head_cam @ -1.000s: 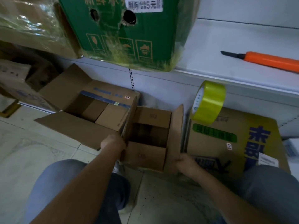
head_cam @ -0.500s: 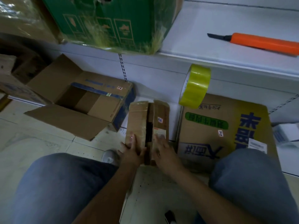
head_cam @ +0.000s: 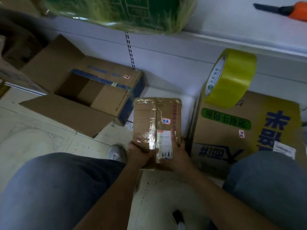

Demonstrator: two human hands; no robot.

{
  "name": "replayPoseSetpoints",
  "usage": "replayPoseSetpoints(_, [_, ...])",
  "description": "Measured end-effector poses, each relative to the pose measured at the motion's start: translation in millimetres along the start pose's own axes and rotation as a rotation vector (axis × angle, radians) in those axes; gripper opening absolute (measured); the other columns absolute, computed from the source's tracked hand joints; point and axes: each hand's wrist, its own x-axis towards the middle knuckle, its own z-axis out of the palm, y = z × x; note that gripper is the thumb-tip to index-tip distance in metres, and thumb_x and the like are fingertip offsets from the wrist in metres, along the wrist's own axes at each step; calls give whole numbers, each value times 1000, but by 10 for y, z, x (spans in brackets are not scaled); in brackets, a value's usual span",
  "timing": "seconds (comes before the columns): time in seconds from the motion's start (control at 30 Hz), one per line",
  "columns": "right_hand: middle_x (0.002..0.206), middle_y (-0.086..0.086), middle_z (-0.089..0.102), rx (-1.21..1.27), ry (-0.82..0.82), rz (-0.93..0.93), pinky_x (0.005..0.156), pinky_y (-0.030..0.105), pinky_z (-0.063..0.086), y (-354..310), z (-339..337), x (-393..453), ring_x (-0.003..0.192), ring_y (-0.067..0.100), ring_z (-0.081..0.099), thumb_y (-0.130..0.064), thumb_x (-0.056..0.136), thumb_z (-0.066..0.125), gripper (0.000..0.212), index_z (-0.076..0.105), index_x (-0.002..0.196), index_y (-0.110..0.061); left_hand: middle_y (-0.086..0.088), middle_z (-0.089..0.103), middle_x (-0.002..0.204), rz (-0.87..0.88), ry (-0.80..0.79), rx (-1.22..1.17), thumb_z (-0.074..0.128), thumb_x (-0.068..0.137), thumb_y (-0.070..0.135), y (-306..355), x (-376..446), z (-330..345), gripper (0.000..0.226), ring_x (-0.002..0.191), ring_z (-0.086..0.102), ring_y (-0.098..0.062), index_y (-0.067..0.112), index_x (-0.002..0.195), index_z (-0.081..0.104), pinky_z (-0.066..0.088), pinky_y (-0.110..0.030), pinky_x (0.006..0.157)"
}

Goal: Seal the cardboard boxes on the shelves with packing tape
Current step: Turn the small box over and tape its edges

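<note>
Pale floor tiles (head_cam: 39, 140) run up to a white shelf base across the middle of the frame, and you crouch with your knees at the lower left and lower right. Your left hand (head_cam: 141, 152) grips the near left corner of the small cardboard box (head_cam: 156, 123) at centre, fingers curled over its top; your right hand (head_cam: 177, 154) rests on the near right part, fingers fairly straight, forefinger on the white label. Its flaps are folded shut and meet at a centre seam; some glossy old tape shows there, but whether it holds the seam I cannot tell, so I judge fresh sealing not yet begun. The yellow tape roll (head_cam: 230, 78) stands on edge on the large printed box (head_cam: 249, 130) at right, close by your right hand. The open box (head_cam: 86, 95) at left waits unsealed. Room is tight: boxes flank the small one closely, the shelf edge hangs above, and an orange-handled knife (head_cam: 285, 9) lies at upper right.
</note>
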Motion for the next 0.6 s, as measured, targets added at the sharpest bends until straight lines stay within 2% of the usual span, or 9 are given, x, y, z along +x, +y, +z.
replayPoseSetpoints(0.1, [161, -4, -8, 111, 58, -22, 110, 36, 34, -49, -33, -38, 143, 16, 17, -37, 66, 90, 140, -22, 149, -41, -16, 44, 141, 51, 70, 71, 82, 73, 53, 90, -28, -65, 102, 128, 48, -31, 4, 142, 26, 43, -39, 103])
replayPoseSetpoints(0.17, [150, -13, 12, 253, 55, -63, 106, 22, 34, -112, -85, -22, 131, 4, 23, -26, 72, 87, 131, -20, 145, -44, -18, 44, 137, 89, 146, 153, 80, 67, 65, 152, -64, -223, 107, 123, 51, -32, 4, 139, 30, 48, -40, 98])
replayPoseSetpoints(0.2, [150, -13, 14, 281, 50, -85, 106, 21, 34, -170, -123, -23, 132, 3, 25, -27, 73, 87, 132, -23, 143, -46, -19, 44, 135, 104, 174, 176, 78, 63, 71, 178, -91, -328, 112, 121, 51, -33, 4, 138, 30, 51, -43, 96])
replayPoseSetpoints(0.27, [159, -5, 14, 297, 56, -127, 110, 31, 39, -277, -180, -57, 139, 9, 30, -41, 68, 85, 134, -26, 142, -55, -19, 42, 135, 125, 208, 172, 76, 56, 78, 230, -198, -524, 118, 122, 50, -38, 5, 138, 30, 50, -49, 96])
replayPoseSetpoints(0.37, [159, -4, 20, 351, 68, -185, 111, 43, 41, -419, -347, -174, 141, 13, 35, -57, 62, 80, 128, -18, 145, -57, -21, 40, 140, 190, 272, 134, 76, 57, 77, 307, -428, -744, 119, 127, 46, -43, 3, 138, 30, 46, -52, 99])
replayPoseSetpoints(0.5, [156, -13, 30, 395, 137, -255, 110, 36, 41, -594, -809, -493, 137, 5, 39, -45, 70, 84, 119, -8, 144, -63, -16, 44, 133, 357, 344, 59, 66, 72, 75, 391, -800, -873, 98, 122, 47, -40, 9, 138, 36, 43, -50, 103])
replayPoseSetpoints(0.6, [153, -14, 37, 394, 165, -249, 105, 30, 42, -564, -1074, -848, 132, 3, 44, -41, 74, 83, 116, -9, 141, -67, -13, 37, 142, 428, 267, -17, 63, 75, 75, 452, -1119, -823, 107, 130, 42, -35, 22, 156, 18, 40, -51, 108])
